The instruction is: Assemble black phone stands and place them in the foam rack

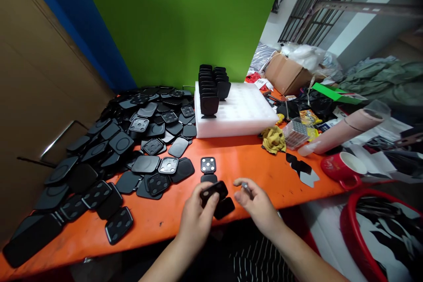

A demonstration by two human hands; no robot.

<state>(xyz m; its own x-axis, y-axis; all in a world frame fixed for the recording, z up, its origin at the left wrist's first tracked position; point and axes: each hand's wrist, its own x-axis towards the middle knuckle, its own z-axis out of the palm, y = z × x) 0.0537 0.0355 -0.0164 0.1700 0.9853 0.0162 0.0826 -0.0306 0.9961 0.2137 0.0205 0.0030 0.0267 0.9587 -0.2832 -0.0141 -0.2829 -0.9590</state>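
My left hand (197, 217) grips a black plastic shell part (214, 190) at the near edge of the orange table (251, 163). A second black piece (224, 208) shows just below it, against my fingers. My right hand (256, 202) pinches a small grey metal piece (245, 186) between thumb and forefinger, a little to the right of the black part. Just beyond my hands lies a square black piece with four holes (208, 164). A big heap of the same black shells (125, 145) covers the table's left half.
A white foam tray (243, 112) holds upright rows of black parts (211, 88). To the right lie a yellow rag (274, 139), a clear box (296, 132), a red mug (342, 166), a cardboard box (287, 75) and a red basket (376, 229).
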